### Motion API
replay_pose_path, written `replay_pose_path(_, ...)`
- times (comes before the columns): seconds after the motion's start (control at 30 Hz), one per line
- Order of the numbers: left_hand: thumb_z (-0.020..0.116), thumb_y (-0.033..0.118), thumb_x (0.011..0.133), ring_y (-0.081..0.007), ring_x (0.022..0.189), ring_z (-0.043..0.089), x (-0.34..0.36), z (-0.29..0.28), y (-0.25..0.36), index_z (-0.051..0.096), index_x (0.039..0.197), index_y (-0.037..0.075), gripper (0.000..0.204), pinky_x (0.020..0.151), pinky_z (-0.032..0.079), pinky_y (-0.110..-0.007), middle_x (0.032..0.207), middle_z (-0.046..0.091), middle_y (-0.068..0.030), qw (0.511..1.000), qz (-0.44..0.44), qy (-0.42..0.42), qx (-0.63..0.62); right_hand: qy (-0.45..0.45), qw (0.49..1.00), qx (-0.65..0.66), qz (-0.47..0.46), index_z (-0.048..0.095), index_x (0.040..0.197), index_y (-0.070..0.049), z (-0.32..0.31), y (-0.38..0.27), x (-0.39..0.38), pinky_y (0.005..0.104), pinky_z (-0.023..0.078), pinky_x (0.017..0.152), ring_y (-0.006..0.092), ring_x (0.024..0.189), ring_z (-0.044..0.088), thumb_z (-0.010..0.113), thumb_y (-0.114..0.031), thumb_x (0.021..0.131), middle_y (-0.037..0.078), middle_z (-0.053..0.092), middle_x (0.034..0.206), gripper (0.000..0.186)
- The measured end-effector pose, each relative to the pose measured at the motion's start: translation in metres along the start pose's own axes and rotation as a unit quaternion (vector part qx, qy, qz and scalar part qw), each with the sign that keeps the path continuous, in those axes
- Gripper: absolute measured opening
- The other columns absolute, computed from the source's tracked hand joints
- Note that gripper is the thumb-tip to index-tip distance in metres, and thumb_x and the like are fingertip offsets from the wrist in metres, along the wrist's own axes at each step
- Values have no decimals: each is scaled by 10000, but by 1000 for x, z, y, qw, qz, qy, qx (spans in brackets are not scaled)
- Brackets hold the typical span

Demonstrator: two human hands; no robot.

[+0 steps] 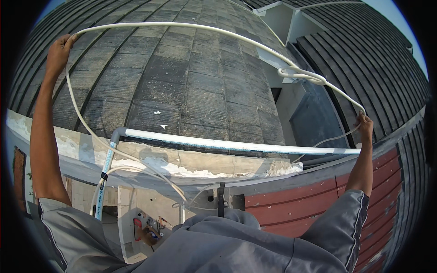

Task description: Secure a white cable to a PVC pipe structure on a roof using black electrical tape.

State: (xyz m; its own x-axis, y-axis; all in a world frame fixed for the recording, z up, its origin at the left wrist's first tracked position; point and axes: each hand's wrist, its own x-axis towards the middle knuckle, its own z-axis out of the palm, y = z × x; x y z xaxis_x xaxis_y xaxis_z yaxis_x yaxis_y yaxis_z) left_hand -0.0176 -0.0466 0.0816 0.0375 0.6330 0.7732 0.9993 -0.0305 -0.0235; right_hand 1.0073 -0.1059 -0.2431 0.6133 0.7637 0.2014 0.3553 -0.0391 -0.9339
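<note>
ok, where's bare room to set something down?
Largest: the grey tiles below the pale line's arc and above the white pipe, bar a few white flecks; they look sloped, so things may slide. Also the red roofing between shirt and right arm. Crowded: below the grey elbow, where the line crosses the pipe, and around the tools down left.
</note>
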Motion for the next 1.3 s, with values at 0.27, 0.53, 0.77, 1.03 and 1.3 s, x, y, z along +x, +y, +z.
replay_pose_path(0.27,614,496,1045,-98,591,362,-5,-14,51,602,721,88,522,571,312,-312,616,436,30,996,-32,52,-71,-191,964,-152,-109,694,789,-27,55,-75,-41,281,385,545,105,578,540,814,-133,808,5,597,650,161)
replay_pose_path(0.53,627,471,1047,-69,585,347,-21,-25,169,613,719,115,485,550,276,-266,612,418,58,987,56,43,-147,-535,769,-263,-232,764,978,4,227,-176,-208,453,541,725,332,826,724,928,-497,700,196,731,817,596)
replay_pose_path(0.77,607,445,1068,-96,671,426,-10,-35,227,706,888,107,396,633,357,-263,741,511,46,936,178,181,-245,-568,783,-94,-234,767,1099,-8,311,-176,-240,491,544,879,369,1008,723,751,-389,954,226,757,986,408)
replay_pose_path(1.03,640,370,1031,-143,559,395,-46,16,143,616,731,-2,479,549,338,-364,593,460,-60,994,9,-107,27,-336,865,363,-81,682,945,-35,261,-159,-187,324,544,709,126,675,586,727,-144,989,24,619,743,126)
replay_pose_path(1.3,646,321,1037,-154,618,394,-67,50,27,564,749,-29,461,569,329,-388,634,455,-74,991,17,-129,-29,-7,953,242,-184,713,934,12,95,-72,-57,301,557,721,106,716,637,779,-97,945,56,698,803,128)
